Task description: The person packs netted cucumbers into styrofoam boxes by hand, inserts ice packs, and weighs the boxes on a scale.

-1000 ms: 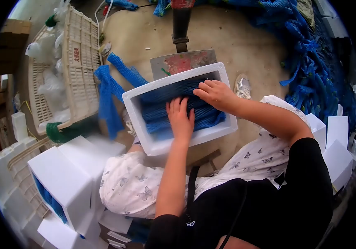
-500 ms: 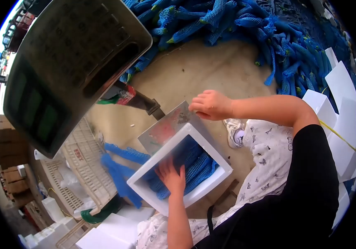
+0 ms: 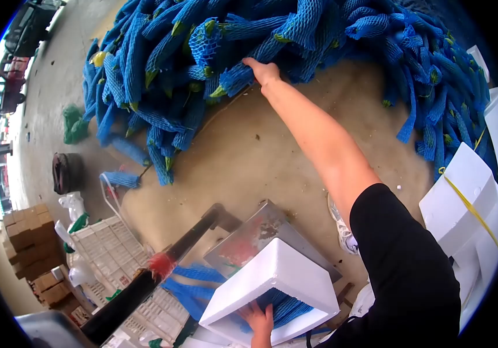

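My left hand (image 3: 256, 316) is inside a white foam box (image 3: 278, 261), fingers spread, against its inner wall beside blue net sleeves (image 3: 288, 308). The box stands tilted over a metal scale platform (image 3: 249, 238). My right hand (image 3: 265, 71) is stretched out to the big pile, at the end of a blue net-sleeved green vegetable (image 3: 236, 80). Its thumb points outward and the other fingers are partly hidden; I see no grip closed on anything. Green tips poke out of many sleeves; the vegetable's kind is unclear.
The pile of blue-sleeved produce (image 3: 162, 64) curves round the far side and right. White foam pieces (image 3: 457, 197) with yellow strap stand at right. A dark scale post (image 3: 144, 284) crosses lower left, near a cream plastic crate (image 3: 110, 249) and cardboard boxes (image 3: 31, 238).
My right hand has moved from above the scale out to the pile. The view has shifted forward, the scale display has left most of it, and the box is tilted more. My left hand stays inside.
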`<state>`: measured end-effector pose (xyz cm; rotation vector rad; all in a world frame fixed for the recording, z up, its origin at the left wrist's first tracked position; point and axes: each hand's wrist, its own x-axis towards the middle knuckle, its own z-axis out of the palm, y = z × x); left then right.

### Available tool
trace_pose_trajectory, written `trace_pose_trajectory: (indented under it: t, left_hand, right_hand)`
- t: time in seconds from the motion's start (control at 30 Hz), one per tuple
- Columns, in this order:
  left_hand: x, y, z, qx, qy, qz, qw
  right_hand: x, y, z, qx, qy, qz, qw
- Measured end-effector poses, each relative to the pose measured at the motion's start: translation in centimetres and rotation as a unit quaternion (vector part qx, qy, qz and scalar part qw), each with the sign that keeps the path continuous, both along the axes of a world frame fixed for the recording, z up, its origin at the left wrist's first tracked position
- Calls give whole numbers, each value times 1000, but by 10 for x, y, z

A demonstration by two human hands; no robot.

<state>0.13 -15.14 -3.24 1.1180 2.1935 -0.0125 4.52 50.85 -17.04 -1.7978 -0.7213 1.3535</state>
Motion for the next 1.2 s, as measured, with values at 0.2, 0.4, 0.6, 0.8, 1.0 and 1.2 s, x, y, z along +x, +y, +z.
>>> trace_pose_trajectory:
  t: [0.2,0.4,0.6,0.8,1.0,1.2]
  left_hand:
    - [1,1,4,-50,-25,31,998]
    - [-3,4,3,-33,-17,37,999]
    - [3,6,4,0,10,3,1000]
    - [4,3,2,5,20,1,1000]
    - [4,2,-2,16,29,1,999]
    - [4,-5,-7,41,48,-14,998]
  right_hand:
    - [52,-141,78,305,23,253,918]
    - [98,79,103,155,-329,67,929]
    - [62,-5,60,218,-572,240,754]
    - [104,-105,36,407,-496,368,673]
    - [125,-159,44,263,-479,593,591]
    - [112,-207,-39,256,-498,562,609]
